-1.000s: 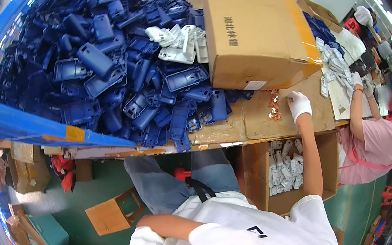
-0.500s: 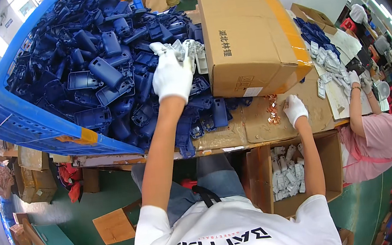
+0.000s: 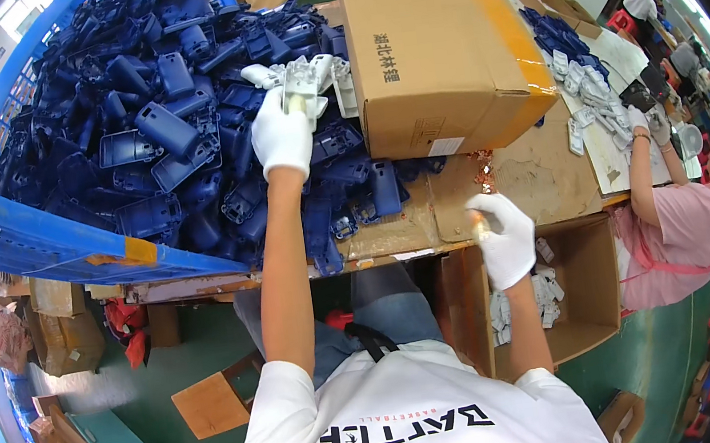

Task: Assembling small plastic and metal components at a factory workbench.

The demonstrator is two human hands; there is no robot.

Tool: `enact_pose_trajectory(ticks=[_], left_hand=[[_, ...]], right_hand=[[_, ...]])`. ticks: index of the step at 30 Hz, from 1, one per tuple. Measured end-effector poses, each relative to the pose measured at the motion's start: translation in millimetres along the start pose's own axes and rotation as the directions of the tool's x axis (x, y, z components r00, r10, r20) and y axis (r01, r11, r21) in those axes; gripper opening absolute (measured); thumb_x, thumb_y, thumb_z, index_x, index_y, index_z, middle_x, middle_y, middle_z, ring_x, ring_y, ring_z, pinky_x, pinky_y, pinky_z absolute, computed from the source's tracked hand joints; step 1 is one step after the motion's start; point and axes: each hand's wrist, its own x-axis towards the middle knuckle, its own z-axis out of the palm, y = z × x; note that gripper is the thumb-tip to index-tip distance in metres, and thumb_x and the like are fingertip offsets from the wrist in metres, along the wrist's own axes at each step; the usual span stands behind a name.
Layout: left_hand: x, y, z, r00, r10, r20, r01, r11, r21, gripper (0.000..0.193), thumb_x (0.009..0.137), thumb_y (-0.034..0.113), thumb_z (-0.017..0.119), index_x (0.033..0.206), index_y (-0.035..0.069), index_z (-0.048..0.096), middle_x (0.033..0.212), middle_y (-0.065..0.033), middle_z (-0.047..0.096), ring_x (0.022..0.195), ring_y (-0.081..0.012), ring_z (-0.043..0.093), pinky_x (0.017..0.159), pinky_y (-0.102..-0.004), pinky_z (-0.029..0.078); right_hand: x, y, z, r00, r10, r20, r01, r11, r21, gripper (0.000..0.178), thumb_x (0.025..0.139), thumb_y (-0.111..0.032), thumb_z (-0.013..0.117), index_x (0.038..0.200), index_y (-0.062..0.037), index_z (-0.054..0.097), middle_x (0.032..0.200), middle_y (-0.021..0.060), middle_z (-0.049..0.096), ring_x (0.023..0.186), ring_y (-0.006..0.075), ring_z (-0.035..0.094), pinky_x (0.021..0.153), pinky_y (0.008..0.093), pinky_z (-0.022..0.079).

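My left hand point(image 3: 282, 138), in a white glove, is closed on a white plastic casing point(image 3: 299, 83) above the heap of dark blue plastic casings point(image 3: 170, 127). More white casings point(image 3: 345, 94) lie right beside it on the heap. My right hand point(image 3: 505, 239), also gloved, is curled with thumb and fingertips brought together. Whatever they pinch is too small to make out. It hovers over the near table edge, just short of a small scatter of copper-coloured metal pieces point(image 3: 482, 171). Below it, an open carton point(image 3: 587, 291) on the floor side holds several white casings.
A blue plastic crate point(image 3: 61, 233) encloses the heap at left. A large taped cardboard box point(image 3: 432, 59) stands on the table. At right, a co-worker in pink point(image 3: 678, 224) handles parts near a pile of white casings point(image 3: 593, 91). Cartons point(image 3: 70, 335) stand at left.
My right hand has moved left and toward me, from the table beside the copper-coloured pieces to above the table edge. My left hand has tilted the white casing more into view.
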Motion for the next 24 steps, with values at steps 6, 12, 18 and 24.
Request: enact_pose_trajectory(ticks=[6,12,18,24], left_hand=[[-141.1,28.3,-28.4,0.998,-0.038,0.049,0.061,0.738,-0.672,0.033,0.090,0.003,0.056,0.122,0.000,0.049,0.107,-0.0121,0.063,0.089,-0.0174,0.065,0.075,-0.0282,0.053],[-167.6,22.2,-53.9,0.991,-0.078,-0.112,0.025,0.910,-0.414,0.040,0.081,-0.004,0.062,0.120,0.000,0.052,0.106,-0.0126,0.064,0.097,-0.0186,0.063,0.086,-0.0301,0.049],[-172.0,26.5,-46.6,0.988,-0.033,-0.154,-0.033,0.914,-0.403,0.040,0.082,-0.004,0.062,0.121,0.002,0.051,0.110,-0.0113,0.062,0.102,-0.0177,0.061,0.088,-0.0291,0.047],[-177.5,25.9,-38.0,0.968,-0.010,-0.252,-0.066,0.955,-0.289,0.035,0.083,-0.002,0.062,0.116,0.004,0.055,0.105,-0.0161,0.066,0.096,-0.0239,0.067,0.083,-0.0324,0.051]], right_hand=[[3.7,-71.1,79.9,0.893,0.173,0.415,-0.442,0.511,0.738,0.015,0.089,-0.002,0.063,0.104,-0.0002,0.064,0.085,0.0050,0.065,0.069,0.0089,0.059,0.062,0.0213,0.048],[8.1,-91.2,110.2,0.973,-0.028,0.227,-0.128,0.757,0.641,0.012,0.088,-0.001,0.062,0.100,0.0003,0.062,0.096,0.0060,0.060,0.086,0.0129,0.058,0.075,0.0255,0.047],[18.7,-105.6,126.2,0.965,-0.263,-0.022,0.257,0.919,0.299,0.023,0.075,0.003,0.066,0.096,-0.0053,0.066,0.092,0.0102,0.054,0.085,0.0254,0.056,0.076,0.0322,0.046],[14.1,-110.9,127.4,0.965,-0.230,-0.126,0.250,0.953,0.171,0.028,0.068,0.002,0.067,0.095,-0.0053,0.068,0.090,0.0131,0.054,0.083,0.0291,0.056,0.074,0.0352,0.047]])
